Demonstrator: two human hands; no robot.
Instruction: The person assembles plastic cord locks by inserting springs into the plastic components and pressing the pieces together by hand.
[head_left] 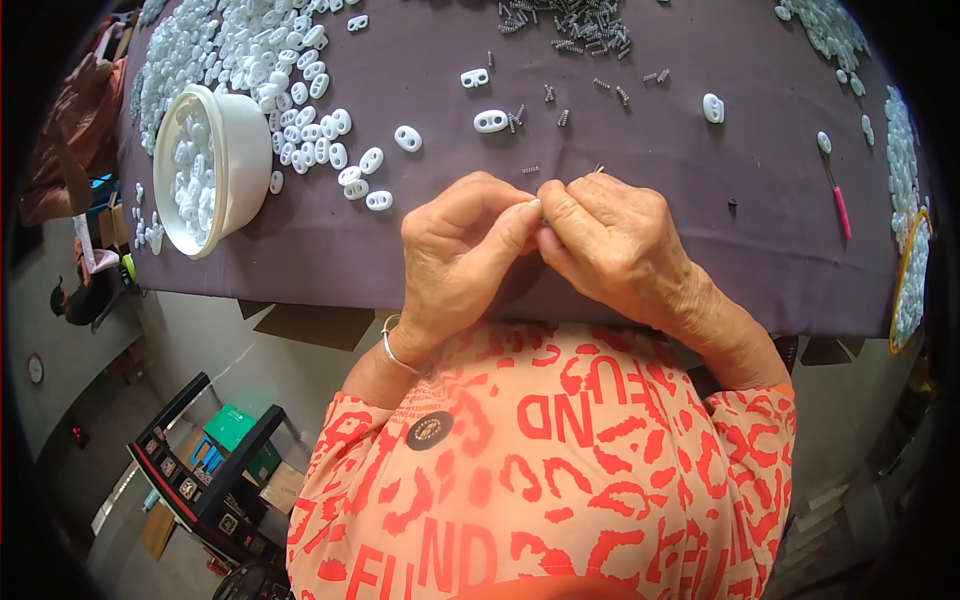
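Observation:
My left hand [462, 252] and my right hand [618, 232] meet over the front of the table, fingertips pinched together. Whatever they hold between them is tiny and mostly covered by the fingers; a speck of white shows at the left fingertips. A short brass-coloured tip [599, 169] pokes out above the right knuckles. Just beyond the hands lies a small metal spring [531, 169]. Farther off are a white oval cord-lock piece with two holes [490, 121], another such piece [474, 78] and several loose springs [563, 117].
A white tub [245, 150] of white pieces stands at left, beside a large pile of cord-lock pieces [230, 50]. A heap of springs [590, 25] lies at the far middle. To the right are a pink-handled tool [841, 214] and an orange-rimmed tray [896, 318] of white pieces.

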